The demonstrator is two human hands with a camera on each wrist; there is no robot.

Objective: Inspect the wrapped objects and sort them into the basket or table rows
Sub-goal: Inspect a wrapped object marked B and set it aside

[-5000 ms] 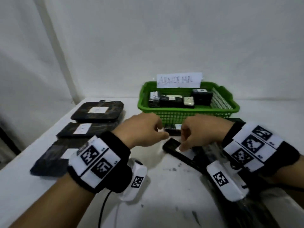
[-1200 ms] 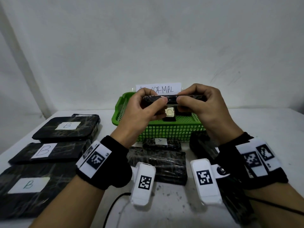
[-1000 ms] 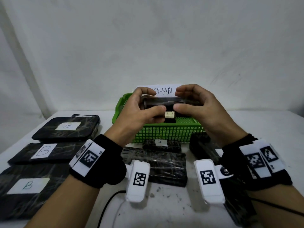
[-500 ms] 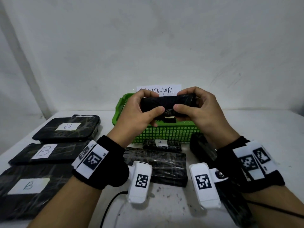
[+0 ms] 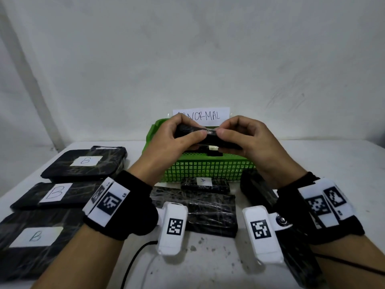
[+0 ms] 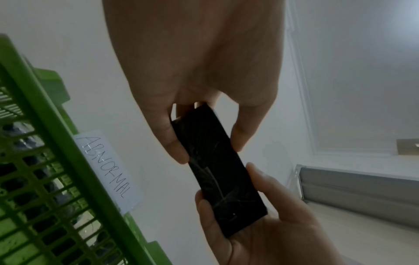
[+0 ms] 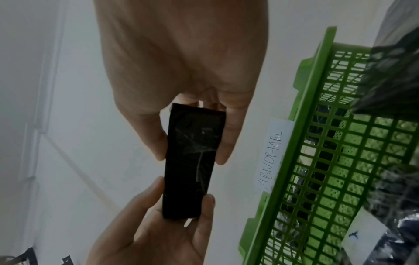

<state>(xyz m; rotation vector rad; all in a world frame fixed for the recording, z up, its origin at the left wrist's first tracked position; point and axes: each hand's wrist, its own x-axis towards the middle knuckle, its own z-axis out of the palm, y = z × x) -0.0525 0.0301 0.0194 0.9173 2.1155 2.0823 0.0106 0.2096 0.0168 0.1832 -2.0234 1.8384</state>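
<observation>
A small black object wrapped in clear film (image 5: pixel 210 138) is held up in front of the green basket (image 5: pixel 208 168). My left hand (image 5: pixel 190 128) pinches its left end between thumb and fingers. My right hand (image 5: pixel 227 129) pinches the right end the same way. In the left wrist view the wrapped object (image 6: pixel 217 170) runs from the left hand (image 6: pixel 207 141) down to the right hand's fingers (image 6: pixel 256 181). The right wrist view shows the object's (image 7: pixel 192 161) creased film and the right hand (image 7: pixel 192 143) round its near end. No label shows on it.
A paper sign reading ABNORMAL (image 5: pixel 208 116) stands on the basket's far rim; several wrapped items lie inside. Three black packs labelled B (image 5: pixel 83 163) (image 5: pixel 56 193) (image 5: pixel 35 236) lie in a row at left. A small pack labelled A (image 5: pixel 205 183), a larger pack (image 5: pixel 208 211) and dark packs at right (image 5: pixel 258 190) lie in front.
Five seconds ago both hands were low at the table by the basket's front. Since then they lifted the small object and have been turning it between the fingers above the basket.
</observation>
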